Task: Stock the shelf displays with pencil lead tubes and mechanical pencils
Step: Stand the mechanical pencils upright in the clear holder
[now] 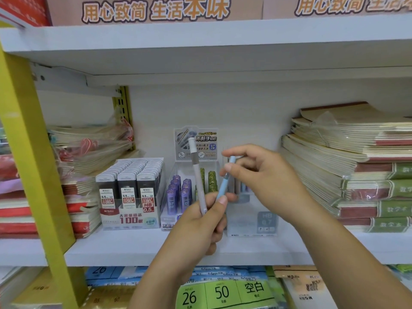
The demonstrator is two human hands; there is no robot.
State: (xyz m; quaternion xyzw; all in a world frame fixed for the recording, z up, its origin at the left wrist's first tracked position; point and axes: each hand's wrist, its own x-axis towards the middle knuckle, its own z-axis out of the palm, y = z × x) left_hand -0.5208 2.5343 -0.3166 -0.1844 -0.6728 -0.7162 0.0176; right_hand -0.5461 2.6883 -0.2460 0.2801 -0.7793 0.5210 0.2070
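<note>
My left hand (198, 221) grips the lower ends of two mechanical pencils in front of the middle shelf: a white pencil (197, 175) standing upright and a light blue pencil (224, 185) leaning right. My right hand (260, 175) pinches the upper end of the blue pencil between thumb and fingers. Behind the hands stand three displays: a box of black 0.5 HB lead tubes (129, 190) at the left, a clear display of purple and green lead tubes (178, 192) in the middle, and a clear pencil display (252, 221) at the right, partly hidden by my hands.
Stacks of wrapped notebooks (356, 170) fill the shelf's right side, and more notebooks (89, 152) lie at the left. A yellow-green upright post (33, 152) stands at the left. The white shelf edge (133, 253) runs below; paper packs (223, 291) lie on the lower shelf.
</note>
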